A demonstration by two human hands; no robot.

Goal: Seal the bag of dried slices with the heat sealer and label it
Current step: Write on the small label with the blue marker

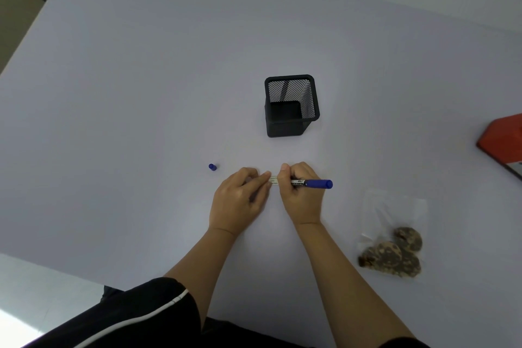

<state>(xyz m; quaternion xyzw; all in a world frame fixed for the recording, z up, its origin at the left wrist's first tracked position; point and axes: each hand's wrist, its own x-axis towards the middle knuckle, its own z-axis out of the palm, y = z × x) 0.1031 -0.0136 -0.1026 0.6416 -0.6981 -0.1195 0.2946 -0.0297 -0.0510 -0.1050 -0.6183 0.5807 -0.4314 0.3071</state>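
Judging by the layout: labelling step in hand, writing on the label.

Centre-left: blue pen cap (212,167) lying alone on the pale table (141,93), just left of the hands, off the marker.

Lower centre: left hand (240,200), fingers mostly straight, fingertips pressing down the left end of a small white label (274,180) lying flat on the table. Not gripping anything.

Just right of that: right hand (300,195) at the label's right end, fingers curled round a blue marker (316,183), barrel poking out to the right. Tip hidden under the fingers, so cannot tell whether touching the label.

Above the right hand, well apart: black mesh pen holder (291,106), upright, nothing seen inside.

Lower right of frame: clear bag of dried slices (395,237) lying flat, well apart from both hands, slices bunched at the near end. Mouth end too faint to tell sealed or not.

Right edge, cut off: red box, probably the heat sealer (502,141).

Next move, as a guess: finish writing, put the marker down, lift the label and stick it onto a flat bare part of the bag. Calls for keeping the label pinned while writing, else likely to skid on the smooth table.
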